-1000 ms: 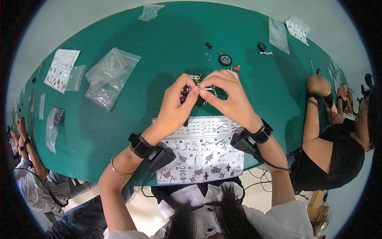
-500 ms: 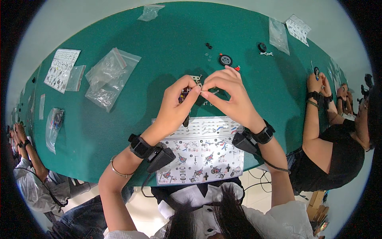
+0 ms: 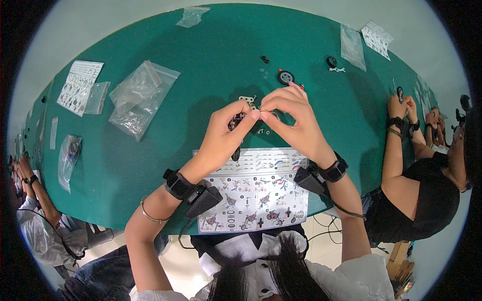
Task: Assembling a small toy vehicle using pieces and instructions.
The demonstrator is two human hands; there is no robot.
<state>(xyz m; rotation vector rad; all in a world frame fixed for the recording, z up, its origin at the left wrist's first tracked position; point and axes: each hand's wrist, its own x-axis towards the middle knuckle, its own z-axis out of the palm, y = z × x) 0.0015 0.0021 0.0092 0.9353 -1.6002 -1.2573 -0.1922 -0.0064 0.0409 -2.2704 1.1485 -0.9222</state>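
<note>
Both my hands meet over the middle of the green table (image 3: 165,150). My left hand (image 3: 223,135) holds a small dark model part (image 3: 236,122) between thumb and fingers. My right hand (image 3: 293,123) pinches a tiny piece against that part, fingertips touching those of the left. What exactly sits between the fingertips is hidden. A printed instruction sheet (image 3: 256,188) lies under my wrists at the near edge. Small loose parts (image 3: 248,100) lie just beyond my fingers.
A black wheel (image 3: 285,77) and tiny black bits (image 3: 264,59) lie farther back. Clear plastic bags (image 3: 138,98) sit to the left, another bag (image 3: 350,42) and a leaflet (image 3: 376,35) at the back right. Another person's hands (image 3: 401,108) work at the right edge; a sleeve (image 3: 35,220) shows left.
My hands stay together over the same spot; the fingers have shifted only slightly. The person at the right has moved their hands a little along the table edge.
</note>
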